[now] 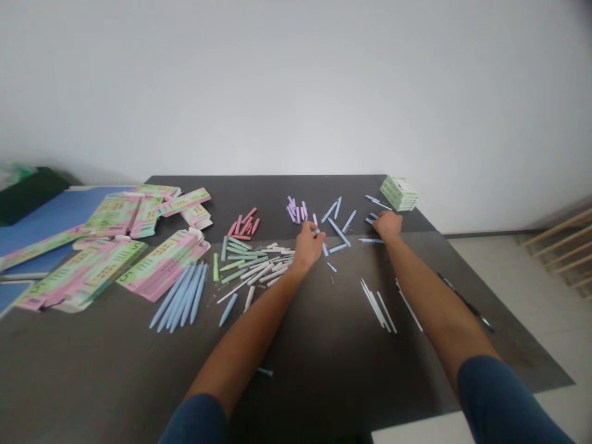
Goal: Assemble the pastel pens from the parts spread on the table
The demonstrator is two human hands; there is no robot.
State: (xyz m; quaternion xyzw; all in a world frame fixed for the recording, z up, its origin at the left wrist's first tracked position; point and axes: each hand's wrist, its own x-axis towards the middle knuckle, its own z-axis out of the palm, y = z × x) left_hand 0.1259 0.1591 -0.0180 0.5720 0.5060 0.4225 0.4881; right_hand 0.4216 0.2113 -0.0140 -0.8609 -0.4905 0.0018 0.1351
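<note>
My left hand [309, 245] reaches over the middle of the table, its fingers pinched together at a small pale pen part [317, 231]. A purple pen cap [315, 219] lies just beyond its fingertips, with a group of purple pen parts [298, 213] to the left. Farther right, my right hand [389, 224] has its fingers closed at short light blue pen parts [371, 218]; the palm hides part of the grip. Between the hands lie loose light blue pen barrels [340, 233]. White and grey-green pen barrels [266, 270] are heaped beside my left wrist.
Pink-and-green cartons [161, 264] cover the left side, beside a row of blue pens [180, 297]. Red pen parts [245, 227] lie behind the heap. White refills [374, 305] and a dark pen [467, 303] lie at right. A green box stack [398, 193] stands at the back right corner.
</note>
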